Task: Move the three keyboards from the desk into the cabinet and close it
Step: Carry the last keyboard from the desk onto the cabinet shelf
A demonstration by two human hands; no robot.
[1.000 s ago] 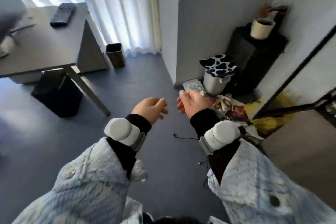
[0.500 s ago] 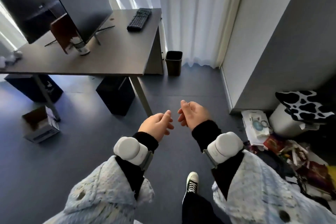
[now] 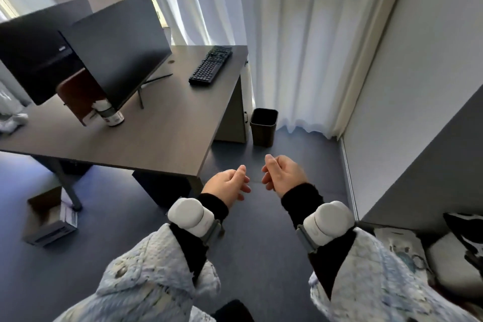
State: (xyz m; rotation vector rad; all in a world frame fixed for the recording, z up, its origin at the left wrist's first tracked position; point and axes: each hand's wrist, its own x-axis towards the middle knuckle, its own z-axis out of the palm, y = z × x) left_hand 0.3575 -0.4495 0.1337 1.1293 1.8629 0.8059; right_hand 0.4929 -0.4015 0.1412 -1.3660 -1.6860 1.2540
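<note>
Your fingers (image 3: 241,185) curl loosely on both hands, apart and holding nothing. Up and left of them, the bench (image 3: 162,136) carries two monitors (image 3: 115,44) and one keyboard (image 3: 211,65) near its far right edge. Your left hand (image 3: 226,184) hovers just past the bench corner; your right hand (image 3: 283,176) floats just beside it over bare floor (image 3: 261,256). One bin (image 3: 263,127) stands ahead.

It was an office: beyond the left hand (image 3: 226,183) stood a tabletop (image 3: 162,136) with two monitors (image 3: 117,47) and a keyboard (image 3: 211,65), a bin (image 3: 263,127) by curtains (image 3: 274,34).
</note>
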